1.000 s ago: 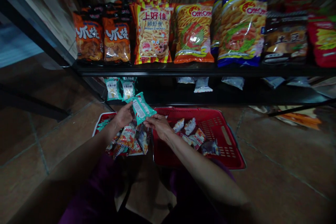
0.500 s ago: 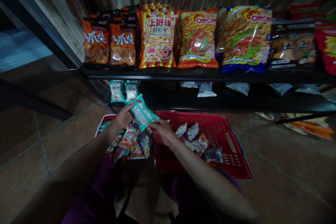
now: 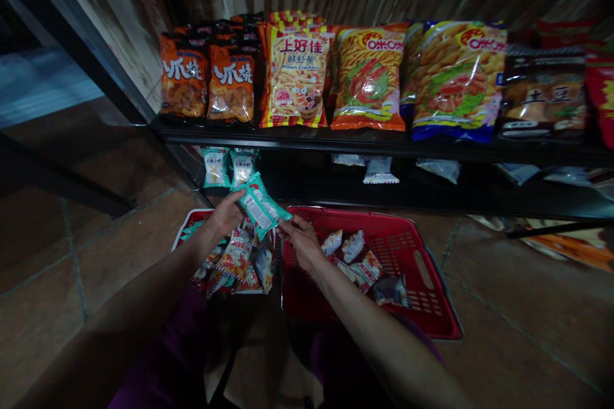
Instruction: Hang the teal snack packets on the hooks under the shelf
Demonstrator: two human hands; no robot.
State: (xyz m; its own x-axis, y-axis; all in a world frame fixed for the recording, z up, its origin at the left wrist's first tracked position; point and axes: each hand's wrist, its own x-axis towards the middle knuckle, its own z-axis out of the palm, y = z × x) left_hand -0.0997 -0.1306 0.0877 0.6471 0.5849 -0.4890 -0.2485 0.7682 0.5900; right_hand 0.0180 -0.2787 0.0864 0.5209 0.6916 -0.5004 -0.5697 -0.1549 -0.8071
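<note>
Both hands hold one small teal snack packet (image 3: 259,206) above two red baskets on the floor. My left hand (image 3: 224,214) grips its left end and my right hand (image 3: 300,238) pinches its right corner. Under my left hand a red basket (image 3: 185,228) is heaped with small red-and-white packets (image 3: 235,260). The larger red basket (image 3: 412,268) on the right holds several loose packets (image 3: 359,260). Two matching teal packets (image 3: 228,165) stand on the low shelf just beyond my hands.
A black shelf (image 3: 374,140) carries big snack bags: orange bags (image 3: 206,80), a yellow prawn-cracker bag (image 3: 297,77), Oishi bags (image 3: 417,80), dark bags (image 3: 544,96). White packets (image 3: 378,171) lie on the lower shelf. Brown tiled floor (image 3: 67,255) spreads left and right.
The view has drifted so the shelf and baskets sit lower and further right. My hands have stayed on the teal packet, which has tilted slightly and kept its place over the baskets.
</note>
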